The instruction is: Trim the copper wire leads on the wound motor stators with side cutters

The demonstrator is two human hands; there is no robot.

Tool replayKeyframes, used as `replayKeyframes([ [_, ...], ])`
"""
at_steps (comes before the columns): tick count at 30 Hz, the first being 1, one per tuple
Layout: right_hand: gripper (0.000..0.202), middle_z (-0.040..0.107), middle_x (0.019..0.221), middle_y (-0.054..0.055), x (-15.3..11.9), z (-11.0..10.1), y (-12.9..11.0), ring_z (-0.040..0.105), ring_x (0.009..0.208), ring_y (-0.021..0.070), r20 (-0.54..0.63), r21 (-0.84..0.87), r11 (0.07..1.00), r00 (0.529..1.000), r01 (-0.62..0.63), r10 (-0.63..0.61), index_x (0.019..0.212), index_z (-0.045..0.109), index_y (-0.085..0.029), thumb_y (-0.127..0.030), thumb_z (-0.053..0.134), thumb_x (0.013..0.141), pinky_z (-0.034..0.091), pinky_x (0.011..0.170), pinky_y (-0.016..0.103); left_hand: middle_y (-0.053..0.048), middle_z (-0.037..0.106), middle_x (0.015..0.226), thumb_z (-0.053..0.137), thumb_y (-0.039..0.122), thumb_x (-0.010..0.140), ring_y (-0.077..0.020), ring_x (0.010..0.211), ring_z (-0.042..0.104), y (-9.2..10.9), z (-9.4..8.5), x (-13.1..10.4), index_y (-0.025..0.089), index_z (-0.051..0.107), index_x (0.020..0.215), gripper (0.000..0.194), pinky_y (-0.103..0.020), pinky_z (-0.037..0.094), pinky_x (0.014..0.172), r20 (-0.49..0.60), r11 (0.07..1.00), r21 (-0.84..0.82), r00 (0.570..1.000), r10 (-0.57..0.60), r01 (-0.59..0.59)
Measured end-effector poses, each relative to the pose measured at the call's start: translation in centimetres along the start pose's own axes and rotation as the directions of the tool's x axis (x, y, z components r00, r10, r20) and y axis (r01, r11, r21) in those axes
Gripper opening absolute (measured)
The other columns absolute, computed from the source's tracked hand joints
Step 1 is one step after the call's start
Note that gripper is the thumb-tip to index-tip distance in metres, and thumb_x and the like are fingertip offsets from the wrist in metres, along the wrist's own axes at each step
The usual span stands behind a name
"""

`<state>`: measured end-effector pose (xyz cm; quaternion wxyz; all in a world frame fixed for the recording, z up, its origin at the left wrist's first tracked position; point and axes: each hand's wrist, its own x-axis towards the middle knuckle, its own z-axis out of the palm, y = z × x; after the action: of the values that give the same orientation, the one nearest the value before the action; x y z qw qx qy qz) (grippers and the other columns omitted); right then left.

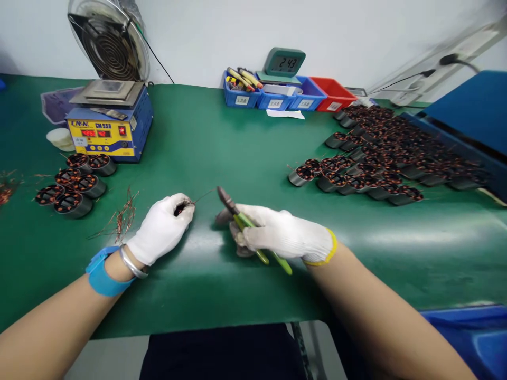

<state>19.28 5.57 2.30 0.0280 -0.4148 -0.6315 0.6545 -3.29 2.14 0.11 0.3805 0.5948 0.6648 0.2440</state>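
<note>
My left hand (162,227), in a white glove, is closed around a small motor stator (182,207) near the middle of the table. Most of that part is hidden by the fingers, and a thin wire (205,195) sticks out of it to the right. Green-handled cutting pliers (241,219) are gripped in my right hand (273,229), also gloved in white. Their dark jaws point up and left, a short gap away from the wire's end. Whether the jaws are parted I cannot tell.
Several stators (73,203) stand at left by cut wire scraps (124,216). A soldering station (109,124) and fan (109,50) are behind. Many more stators (380,148) fill the right. Tool bins (241,98) and a clock (285,62) line the wall.
</note>
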Motion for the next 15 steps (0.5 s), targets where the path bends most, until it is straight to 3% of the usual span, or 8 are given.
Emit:
replayKeyframes([
  [2,0.044,0.052,0.071,-0.005,0.4,0.2,-0.1,0.051,0.053,0.0103,0.222,0.275,0.958,0.975,-0.082,0.020,0.111,0.049,-0.017,-0.030,0.063,0.072,0.048,0.057,0.030,0.000,0.060,0.065,0.048,0.037,0.088,-0.0164,0.057,0.053,0.1,-0.1,0.0,0.020,0.058,0.085,0.020,-0.028,0.041,0.058,0.008,1.000,0.011,1.000,-0.008,0.008],
  [4,0.044,0.052,0.069,-0.006,0.9,0.6,0.0,0.054,0.052,0.0105,0.310,0.369,0.918,0.950,-0.146,0.027,0.105,0.047,-0.017,-0.030,0.067,0.068,0.049,0.055,0.029,-0.001,0.061,0.068,0.047,0.037,0.088,-0.0167,0.059,0.052,0.1,-0.2,0.1,0.020,0.060,0.087,0.021,-0.028,0.042,0.059,0.023,1.000,0.019,1.000,-0.010,0.009],
  [11,0.035,0.052,0.069,-0.006,2.0,0.9,-0.8,0.060,0.053,0.0115,0.309,0.334,0.918,0.945,-0.216,0.110,0.102,0.047,-0.019,-0.029,0.067,0.074,0.051,0.057,0.027,-0.006,0.068,0.090,0.046,0.035,0.087,-0.0232,0.085,0.061,0.0,-0.5,0.4,0.021,0.065,0.089,0.024,-0.033,0.047,0.077,0.054,0.995,0.064,0.996,0.068,-0.071],
  [15,0.033,0.052,0.067,-0.006,2.1,1.0,-1.1,0.059,0.051,0.0117,0.295,0.313,0.922,0.946,-0.228,0.134,0.101,0.047,-0.019,-0.027,0.064,0.075,0.050,0.054,0.026,-0.005,0.070,0.092,0.045,0.033,0.088,-0.0244,0.089,0.061,-0.2,-0.7,0.5,0.022,0.066,0.090,0.024,-0.034,0.045,0.080,0.081,0.988,0.114,0.992,0.093,-0.102],
])
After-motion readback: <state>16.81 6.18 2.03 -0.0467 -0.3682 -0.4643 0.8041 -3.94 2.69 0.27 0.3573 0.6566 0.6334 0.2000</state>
